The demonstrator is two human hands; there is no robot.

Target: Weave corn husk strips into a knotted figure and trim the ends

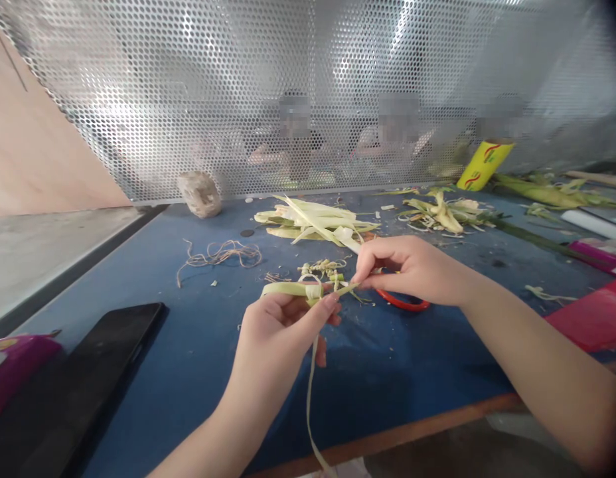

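Observation:
My left hand point(281, 332) is closed around a folded pale green leaf strip point(288, 289), held just above the blue table point(198, 345). A long loose end of the strip hangs down past my wrist toward the table's front edge. My right hand point(407, 269) pinches the strip's other end right beside my left thumb. Under my right hand lies a pair of red-handled scissors point(402, 304), partly hidden.
A pile of leaf strips point(312, 226), leaf scraps point(440, 212), a tangle of twine point(223, 253), a twine ball point(199, 194), a black phone point(83, 378), a yellow tube point(484, 166) and pink items point(594, 255) lie around. A perforated metal screen point(308, 86) stands behind, with people beyond it.

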